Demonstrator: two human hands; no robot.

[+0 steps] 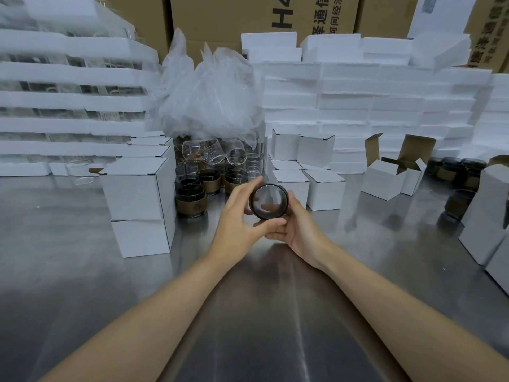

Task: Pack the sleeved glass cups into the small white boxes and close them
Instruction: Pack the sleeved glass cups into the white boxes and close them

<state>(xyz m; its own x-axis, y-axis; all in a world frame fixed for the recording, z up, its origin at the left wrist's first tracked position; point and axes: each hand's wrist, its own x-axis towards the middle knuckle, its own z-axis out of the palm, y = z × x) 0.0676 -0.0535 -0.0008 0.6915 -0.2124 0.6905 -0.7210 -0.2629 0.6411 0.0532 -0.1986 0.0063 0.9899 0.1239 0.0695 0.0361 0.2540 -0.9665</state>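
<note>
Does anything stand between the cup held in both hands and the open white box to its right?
Yes: closed white boxes sit on the table between the cup and the open box. Its flaps stand up, and the bare steel nearer the person seems to leave a way round.

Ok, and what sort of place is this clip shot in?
Most likely a packing bench in a warehouse or small factory: stacks of white foam line the back, small white boxes and sleeved glass cups crowd the steel table, and big cardboard cartons stand behind.
</note>
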